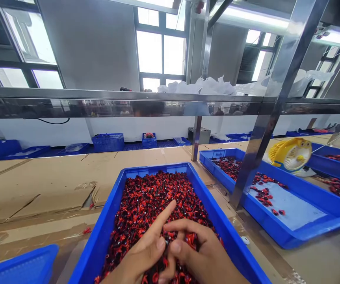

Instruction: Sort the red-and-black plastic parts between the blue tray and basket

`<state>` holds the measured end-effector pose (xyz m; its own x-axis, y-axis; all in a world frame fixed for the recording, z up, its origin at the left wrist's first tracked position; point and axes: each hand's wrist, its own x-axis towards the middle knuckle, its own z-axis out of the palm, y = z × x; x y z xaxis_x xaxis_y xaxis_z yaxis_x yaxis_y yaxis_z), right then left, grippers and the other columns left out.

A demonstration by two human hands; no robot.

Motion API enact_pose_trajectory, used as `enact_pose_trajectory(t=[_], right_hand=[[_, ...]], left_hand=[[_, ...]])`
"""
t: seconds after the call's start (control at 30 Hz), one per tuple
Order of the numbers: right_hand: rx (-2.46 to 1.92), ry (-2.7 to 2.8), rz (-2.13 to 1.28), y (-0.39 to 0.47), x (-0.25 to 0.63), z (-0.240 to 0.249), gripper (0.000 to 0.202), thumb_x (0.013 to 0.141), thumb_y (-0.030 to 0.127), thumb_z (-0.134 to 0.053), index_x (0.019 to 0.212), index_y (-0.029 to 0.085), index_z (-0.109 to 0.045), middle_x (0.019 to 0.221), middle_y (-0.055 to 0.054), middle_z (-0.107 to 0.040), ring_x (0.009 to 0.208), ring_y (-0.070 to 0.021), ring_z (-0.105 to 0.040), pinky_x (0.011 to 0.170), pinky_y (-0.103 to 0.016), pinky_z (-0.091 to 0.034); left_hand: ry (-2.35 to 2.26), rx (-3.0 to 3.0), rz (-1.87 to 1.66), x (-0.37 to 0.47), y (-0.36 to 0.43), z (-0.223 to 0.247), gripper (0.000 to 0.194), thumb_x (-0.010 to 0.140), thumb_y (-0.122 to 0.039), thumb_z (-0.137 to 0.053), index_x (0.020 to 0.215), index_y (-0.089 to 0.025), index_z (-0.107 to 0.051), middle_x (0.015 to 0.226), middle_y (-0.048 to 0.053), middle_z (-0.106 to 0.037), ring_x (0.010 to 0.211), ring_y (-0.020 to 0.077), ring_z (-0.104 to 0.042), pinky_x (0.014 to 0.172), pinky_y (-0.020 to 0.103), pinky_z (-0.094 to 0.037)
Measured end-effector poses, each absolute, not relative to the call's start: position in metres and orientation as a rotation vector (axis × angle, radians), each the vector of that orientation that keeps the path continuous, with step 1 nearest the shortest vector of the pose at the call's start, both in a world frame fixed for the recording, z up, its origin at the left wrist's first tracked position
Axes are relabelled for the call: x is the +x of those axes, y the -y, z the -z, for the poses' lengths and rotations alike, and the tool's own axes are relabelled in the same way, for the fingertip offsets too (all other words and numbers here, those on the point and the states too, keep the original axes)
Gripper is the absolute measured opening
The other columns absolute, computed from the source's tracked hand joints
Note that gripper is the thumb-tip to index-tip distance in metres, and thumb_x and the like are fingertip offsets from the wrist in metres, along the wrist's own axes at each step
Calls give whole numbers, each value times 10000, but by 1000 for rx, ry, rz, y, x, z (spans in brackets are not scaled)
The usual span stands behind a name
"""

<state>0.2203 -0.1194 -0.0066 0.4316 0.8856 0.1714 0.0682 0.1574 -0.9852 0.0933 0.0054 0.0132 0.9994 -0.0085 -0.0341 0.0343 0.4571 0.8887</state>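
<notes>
A deep blue tray (217, 211) in front of me is heaped with small red-and-black plastic parts (155, 193). Above the near part of that heap, my left hand (146, 252) has its index finger stretched forward, while its thumb and other fingers bend in toward my right hand. My right hand (202, 250) is curled, with thumb and index finger close to the left thumb. A tiny dark and greyish piece shows between the two thumbs. Fingers cover most of it, so its kind cannot be made out.
Right of a metal post (258, 150) lies another blue tray (294, 236) with scattered red-and-black parts. A yellow fan (290, 154) stands behind it. A blue basket (19, 264) sits at lower left on the cardboard-covered table (54, 177). A metal shelf beam (113, 104) crosses ahead.
</notes>
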Motion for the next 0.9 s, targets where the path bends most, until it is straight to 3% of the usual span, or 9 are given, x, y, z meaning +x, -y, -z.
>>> enact_pose_trajectory(t=[0.1,0.2,0.27,0.37,0.47,0.57,0.7,0.8,0.9], right_hand=[[-1445,1074,-713,123,217,-1,262,757,377,-739,963,216,-728,653,36,-590,575,-94,-497,575,-217,-396],[-1542,1058,-470,128,212,-12,131,731,292,-738,803,186,-713,577,40,-580,529,-99,-509,530,-209,-393],[-1578,1127,-201,131,209,-16,92,727,251,-730,755,176,-683,567,35,-595,502,-98,-516,506,-207,-390],[-1605,1278,42,134,210,-16,79,773,252,-698,771,180,-666,641,5,-659,543,-114,-573,523,-215,-409],[-1721,1280,80,134,215,-12,120,811,315,-672,797,196,-664,682,-7,-673,598,-136,-602,555,-237,-421],[-1753,1155,-44,132,220,-9,175,768,360,-711,747,199,-648,622,9,-623,572,-131,-563,531,-236,-403],[-1239,744,-681,129,228,-9,259,838,444,-579,754,199,-566,615,34,-546,381,-67,-390,309,-174,-231],[-878,538,-935,127,234,-8,292,887,465,-470,856,195,-577,737,6,-583,380,-55,-356,264,-156,-164],[-1012,563,-952,125,235,-5,281,886,463,-533,834,195,-599,562,56,-514,335,-46,-267,268,-155,-144]], left_hand=[[-33,1108,1,93,-2,-9,830,880,-459,-580,1497,-400,-27,633,-38,-460,485,78,-450,432,150,-306],[-103,1162,41,94,3,-8,738,897,-538,-496,1488,-397,-77,625,-43,-464,433,66,-413,403,144,-272],[-219,1191,53,98,7,-6,644,895,-606,-423,1447,-347,-215,600,-48,-462,393,58,-362,372,143,-250],[-468,1136,18,105,10,-2,528,849,-700,-384,1096,-245,-487,581,-54,-440,357,50,-297,314,151,-200],[-592,941,86,109,8,3,479,828,-707,-389,830,-229,-424,641,-50,-451,353,40,-283,306,158,-134],[-580,750,152,107,4,4,304,852,-531,-419,856,-227,-422,712,-40,-463,371,32,-298,330,153,-115],[-578,723,93,104,5,-1,169,836,-333,-491,964,-229,-454,699,-56,-416,378,21,-265,342,152,-112],[-547,900,5,105,8,-4,253,880,-395,-515,1078,-239,-485,704,-59,-424,391,24,-260,337,155,-130],[-527,1097,-98,108,9,-6,381,893,-502,-489,1178,-250,-473,694,-60,-432,394,40,-277,324,162,-176]])
